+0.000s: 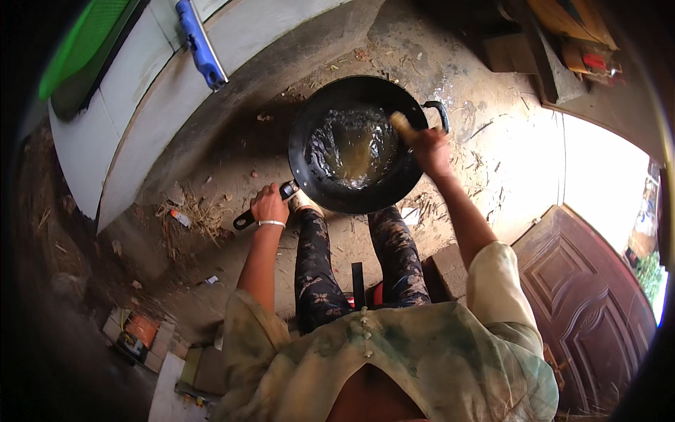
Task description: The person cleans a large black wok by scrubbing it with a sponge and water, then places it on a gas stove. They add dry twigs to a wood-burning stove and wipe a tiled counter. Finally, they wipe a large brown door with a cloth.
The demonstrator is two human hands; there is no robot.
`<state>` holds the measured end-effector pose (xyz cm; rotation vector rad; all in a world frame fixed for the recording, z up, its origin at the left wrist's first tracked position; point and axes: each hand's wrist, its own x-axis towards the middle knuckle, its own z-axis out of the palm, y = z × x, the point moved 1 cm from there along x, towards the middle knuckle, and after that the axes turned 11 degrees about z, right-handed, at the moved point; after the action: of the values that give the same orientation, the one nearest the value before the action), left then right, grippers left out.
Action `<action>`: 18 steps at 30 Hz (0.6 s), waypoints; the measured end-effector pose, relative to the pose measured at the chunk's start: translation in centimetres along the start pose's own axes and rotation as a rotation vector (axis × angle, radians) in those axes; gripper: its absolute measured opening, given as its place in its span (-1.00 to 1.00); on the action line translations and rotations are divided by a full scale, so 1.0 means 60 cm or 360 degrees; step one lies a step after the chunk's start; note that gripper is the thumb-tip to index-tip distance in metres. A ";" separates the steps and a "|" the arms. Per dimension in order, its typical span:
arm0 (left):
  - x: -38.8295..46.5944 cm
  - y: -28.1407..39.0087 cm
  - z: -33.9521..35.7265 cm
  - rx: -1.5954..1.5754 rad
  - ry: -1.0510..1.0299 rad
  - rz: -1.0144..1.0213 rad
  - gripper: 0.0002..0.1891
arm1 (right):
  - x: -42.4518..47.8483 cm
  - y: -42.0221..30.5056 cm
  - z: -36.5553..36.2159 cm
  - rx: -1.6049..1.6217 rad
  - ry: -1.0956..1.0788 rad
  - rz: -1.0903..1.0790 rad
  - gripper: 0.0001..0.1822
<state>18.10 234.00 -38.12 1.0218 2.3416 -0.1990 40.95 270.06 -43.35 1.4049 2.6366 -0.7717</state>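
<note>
A large black wok [364, 203] is held over the floor in front of my legs, with some cloudy, yellowish water [358, 155] moving in its bowl. My left hand [270, 204] is closed around its long black handle [245, 219], and a pale bangle circles that wrist. My right hand [432, 153] grips a tan scrubber [403, 126] at the wok's right inner wall. Blur hides whether the scrubber is a brush or a pad. Just beyond my right hand is the wok's loop handle [439, 112].
A white tiled counter [132, 100] curves along the left, with a blue-handled tool [200, 47] at its edge. Straw and litter [198, 213] lie on the dirty floor. A brown panelled door [580, 295] stands at the right beside bright daylight. Bricks [451, 271] are near my right leg.
</note>
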 end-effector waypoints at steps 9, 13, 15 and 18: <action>0.003 -0.004 0.015 0.0028 0.0083 0.0037 -0.68 | 0.103 0.053 -0.064 0.0789 -0.0569 0.0617 -0.70; -0.044 -0.009 -0.016 -0.0055 0.0027 0.0093 -0.62 | 0.058 0.064 -0.106 0.0940 -0.0422 0.0435 -0.74; -0.089 0.003 -0.071 -0.0130 -0.0027 0.0151 -0.68 | 0.024 0.082 -0.151 0.0773 -0.0563 0.0514 -0.73; -0.129 0.011 -0.117 -0.0184 -0.0263 0.0130 -0.64 | -0.021 0.054 -0.203 0.0684 -0.0653 0.0517 -0.65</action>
<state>19.65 232.04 -27.94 1.0028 2.1328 -0.1107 46.45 276.13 -33.66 1.5033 1.9468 -1.4514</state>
